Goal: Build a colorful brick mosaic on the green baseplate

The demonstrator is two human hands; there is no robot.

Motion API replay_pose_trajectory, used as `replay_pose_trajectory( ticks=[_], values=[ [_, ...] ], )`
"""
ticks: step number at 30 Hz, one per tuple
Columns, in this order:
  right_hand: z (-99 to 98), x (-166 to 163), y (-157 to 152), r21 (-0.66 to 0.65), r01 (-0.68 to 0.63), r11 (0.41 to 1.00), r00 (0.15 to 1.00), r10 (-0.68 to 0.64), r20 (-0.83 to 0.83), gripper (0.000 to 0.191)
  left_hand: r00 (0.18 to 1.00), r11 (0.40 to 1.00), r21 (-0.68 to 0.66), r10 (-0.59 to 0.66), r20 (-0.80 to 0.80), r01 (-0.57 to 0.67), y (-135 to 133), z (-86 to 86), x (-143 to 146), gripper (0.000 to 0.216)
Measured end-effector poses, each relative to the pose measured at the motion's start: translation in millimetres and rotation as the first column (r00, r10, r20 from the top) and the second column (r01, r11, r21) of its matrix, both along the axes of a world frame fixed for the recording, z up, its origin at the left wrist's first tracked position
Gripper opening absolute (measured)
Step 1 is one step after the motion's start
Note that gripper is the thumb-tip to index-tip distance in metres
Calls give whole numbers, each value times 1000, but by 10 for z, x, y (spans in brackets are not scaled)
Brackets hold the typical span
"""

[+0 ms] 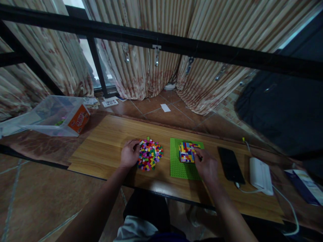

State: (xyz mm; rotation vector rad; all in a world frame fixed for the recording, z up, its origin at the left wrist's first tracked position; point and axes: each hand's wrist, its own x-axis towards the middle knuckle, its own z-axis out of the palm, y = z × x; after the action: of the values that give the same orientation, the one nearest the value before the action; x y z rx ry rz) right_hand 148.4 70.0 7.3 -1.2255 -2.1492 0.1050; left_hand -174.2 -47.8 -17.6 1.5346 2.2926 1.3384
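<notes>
A loose pile of small multicoloured toy bricks lies on the wooden board. My left hand rests at the pile's left edge, its fingers curled down against the bricks; what they hold, if anything, is hidden. To the right of the pile is a green studded baseplate. On it stands a low rectangular build of red, yellow, blue and white bricks. My right hand reaches over the baseplate's right side. Its thumb and fingers are pinched together at the build's right edge, too small to show what is between them.
Right of the baseplate lie a black phone and a white power bank, joined by a cable. A clear plastic bin with an orange label sits at the far left. A dark metal rail crosses in front of the curtains.
</notes>
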Motion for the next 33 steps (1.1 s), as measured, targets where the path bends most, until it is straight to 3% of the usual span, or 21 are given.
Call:
replay_pose_trajectory(
  ticks=[12, 14, 16, 20, 27, 33],
  values=[
    [-33, 5, -45, -2, 147, 989, 985, -146, -93, 40, 1000, 1000, -9, -1, -4, 1, -2, 7, 1, 21],
    [-73, 9, -23, -66, 211, 975, 966, -219, -139, 42, 1000, 1000, -11, 0, -10, 0, -4, 11, 3, 21],
    [-127, 9, 12, -231, 248, 941, 914, -306, -266, 45, 1000, 1000, -12, 1, -15, -1, -5, 15, 4, 21],
    [-240, -2, 89, -515, 171, 840, 757, -446, -477, 52, 1000, 1000, -16, 1, -9, -1, -5, 20, 7, 21],
    [-301, -21, 149, -561, 158, 813, 708, -489, -509, 49, 1000, 1000, -20, -1, -8, 1, 1, 8, 6, 20],
    [-301, -53, 143, -549, 144, 824, 684, -484, -546, 45, 1000, 1000, -9, 0, -15, 0, 3, -10, -8, 20]
  ],
)
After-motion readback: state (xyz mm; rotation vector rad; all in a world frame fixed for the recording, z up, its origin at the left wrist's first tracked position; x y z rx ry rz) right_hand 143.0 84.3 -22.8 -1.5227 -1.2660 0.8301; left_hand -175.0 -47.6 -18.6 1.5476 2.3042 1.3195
